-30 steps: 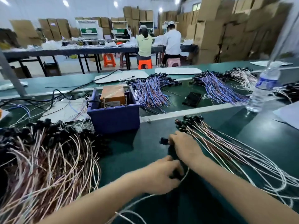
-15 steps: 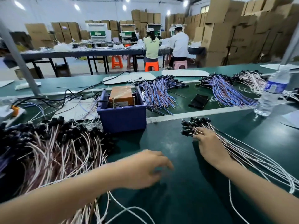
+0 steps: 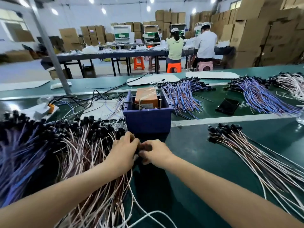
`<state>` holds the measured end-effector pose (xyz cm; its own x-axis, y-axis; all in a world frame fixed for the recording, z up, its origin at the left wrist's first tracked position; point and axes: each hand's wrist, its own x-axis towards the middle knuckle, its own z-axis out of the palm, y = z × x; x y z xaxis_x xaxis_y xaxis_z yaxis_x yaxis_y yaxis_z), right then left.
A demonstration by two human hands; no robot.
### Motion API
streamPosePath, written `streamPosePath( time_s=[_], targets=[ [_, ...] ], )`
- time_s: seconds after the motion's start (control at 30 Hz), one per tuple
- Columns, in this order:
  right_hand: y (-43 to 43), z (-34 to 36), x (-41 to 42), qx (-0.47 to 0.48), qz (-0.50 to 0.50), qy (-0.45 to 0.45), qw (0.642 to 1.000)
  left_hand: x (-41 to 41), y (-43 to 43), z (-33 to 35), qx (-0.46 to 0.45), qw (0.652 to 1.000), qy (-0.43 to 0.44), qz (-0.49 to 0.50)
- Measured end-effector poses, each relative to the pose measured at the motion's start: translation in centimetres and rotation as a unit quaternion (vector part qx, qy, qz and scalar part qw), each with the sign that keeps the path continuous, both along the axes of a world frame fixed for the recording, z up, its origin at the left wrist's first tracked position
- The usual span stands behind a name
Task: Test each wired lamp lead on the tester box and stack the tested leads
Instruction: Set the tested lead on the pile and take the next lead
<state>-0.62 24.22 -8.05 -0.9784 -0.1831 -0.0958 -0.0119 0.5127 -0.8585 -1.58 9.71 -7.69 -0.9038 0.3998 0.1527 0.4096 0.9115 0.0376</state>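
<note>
1. The green counter (image 3: 205,162) fills the lower view, with a metal strip running across it behind the work area.
2. A big loose pile of leads (image 3: 74,153) covers the left side. Their pink-white and purple wires fan toward the camera and their black lamp ends point away.
3. On the right lies the stack of leads (image 3: 246,150), well apart from the pile. Its black ends are gathered together and its pale wires trail off to the lower right.
4. Beyond the strip, two bundles of blue-wired leads (image 3: 181,96) (image 3: 256,94) lie spread on the far part of the counter.
5. A blue bin (image 3: 148,120) stands between pile and stack, just behind the hands.
6. The orange tester box (image 3: 146,97) sits inside the bin, with two upright pins near the bin's front wall.
7. The left hand (image 3: 123,153) rests at the pile's right edge, fingers curled.
8. The right hand (image 3: 158,155) meets it, fingers curled too.
9. A dark phone (image 3: 227,106) lies flat between the blue bundles.
10. Both hands close on one lead (image 3: 139,153) by its black end, though the fingers hide the exact grip.
</note>
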Motion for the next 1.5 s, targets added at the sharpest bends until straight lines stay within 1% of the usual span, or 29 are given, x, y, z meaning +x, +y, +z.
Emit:
streamPosePath(
  time_s=[0.07,0.13,0.17,0.23,0.3,0.33,0.37,0.4,0.47,0.5,0.57,0.63,0.67,0.77,0.8,0.83,0.9,0.97,1.0,1.1,1.13,1.17,1.2,1.23,1.3,1.33,1.37,1.4,1.5],
  targets=[
    [-0.3,-0.3,-0.1,-0.135,-0.015,-0.064,0.989,0.7,-0.2,0.1,0.075,0.997,0.014,-0.01],
    [-0.2,-0.2,-0.2,-0.241,-0.017,-0.11,0.964,1.2,-0.2,0.6,0.173,0.984,-0.014,-0.028],
    [0.0,0.0,-0.2,-0.256,-0.011,-0.107,0.961,1.5,-0.1,0.9,0.221,0.974,-0.033,-0.038],
    [0.7,0.4,-0.1,-0.218,-0.008,-0.065,0.974,1.9,0.2,1.4,0.271,0.96,-0.042,-0.049],
    [1.5,1.0,-0.2,-0.197,-0.042,-0.025,0.979,2.1,0.6,1.3,0.254,0.965,-0.044,-0.045],
    [2.0,1.5,-0.3,-0.215,-0.066,-0.012,0.974,2.3,1.0,1.2,0.237,0.969,-0.061,-0.038],
    [2.6,1.9,-0.4,-0.249,-0.092,-0.005,0.964,2.5,1.4,1.1,0.252,0.963,-0.096,-0.025],
    [3.4,2.5,-0.6,-0.287,-0.121,-0.001,0.95,2.7,1.8,1.2,0.313,0.938,-0.152,-0.01],
    [5.8,3.8,-1.2,-0.357,-0.185,0.008,0.916,3.1,2.1,1.6,0.465,0.85,-0.249,0.011],
    [7.2,4.5,-1.6,-0.385,-0.214,0.014,0.898,3.2,2.1,1.8,0.517,0.812,-0.272,0.016],
    [10.2,5.7,-1.9,-0.412,-0.263,0.016,0.872,3.4,2.0,2.4,0.578,0.755,-0.31,0.012],
    [12.6,6.4,-2.1,-0.405,-0.302,0.017,0.863,3.6,2.1,3.3,0.614,0.712,-0.341,0.005],
    [13.6,6.6,-2.2,-0.399,-0.319,0.024,0.86,3.6,2.2,3.7,0.619,0.701,-0.353,0.002],
    [15.8,7.5,-2.7,-0.38,-0.365,0.059,0.848,3.9,2.5,5.0,0.601,0.707,-0.373,-0.019],
    [16.3,7.8,-2.9,-0.368,-0.379,0.059,0.847,3.9,2.4,5.4,0.607,0.699,-0.378,-0.026],
    [16.7,8.1,-3.0,-0.344,-0.386,0.049,0.854,4.0,2.4,6.0,0.62,0.684,-0.384,-0.031],
    [17.0,8.2,-3.3,-0.255,-0.365,0.005,0.895,3.9,2.2,7.4,0.652,0.65,-0.387,-0.046],
    [16.7,8.3,-3.7,-0.147,-0.302,-0.053,0.941,3.3,2.0,9.2,0.676,0.63,-0.378,-0.063],
    [16.2,8.5,-3.9,-0.1,-0.266,-0.078,0.956,2.7,1.9,10.1,0.691,0.614,-0.375,-0.077],
    [13.7,9.9,-4.9,-0.002,-0.171,-0.092,0.981,0.7,1.4,12.6,0.743,0.537,-0.378,-0.127],
    [12.5,10.6,-5.0,0.011,-0.131,-0.088,0.987,0.0,1.4,13.1,0.751,0.527,-0.374,-0.137],
    [11.2,11.4,-5.1,0.013,-0.082,-0.089,0.993,-0.6,1.3,13.3,0.75,0.533,-0.366,-0.14],
    [9.9,12.2,-5.0,0.006,-0.032,-0.093,0.995,-1.2,1.4,13.4,0.741,0.554,-0.353,-0.138],
    [8.6,12.8,-4.8,-0.008,0.014,-0.094,0.995,-1.7,1.3,13.3,0.722,0.592,-0.336,-0.127],
    [6.4,13.1,-4.2,-0.047,0.064,-0.077,0.994,-2.6,1.0,12.6,0.653,0.7,-0.272,-0.095],
    [5.4,12.9,-3.9,-0.068,0.067,-0.06,0.994,-3.0,0.8,12.2,0.617,0.746,-0.235,-0.084],
    [4.4,12.2,-3.5,-0.087,0.06,-0.043,0.993,-3.3,0.5,11.9,0.594,0.772,-0.21,-0.078],
    [3.4,11.4,-3.2,-0.106,0.049,-0.034,0.993,-3.5,0.3,11.6,0.587,0.781,-0.199,-0.076],
    [0.6,8.6,-2.5,-0.193,0.013,-0.037,0.98,-4.1,-0.3,10.6,0.606,0.764,-0.206,-0.085]
  ],
)
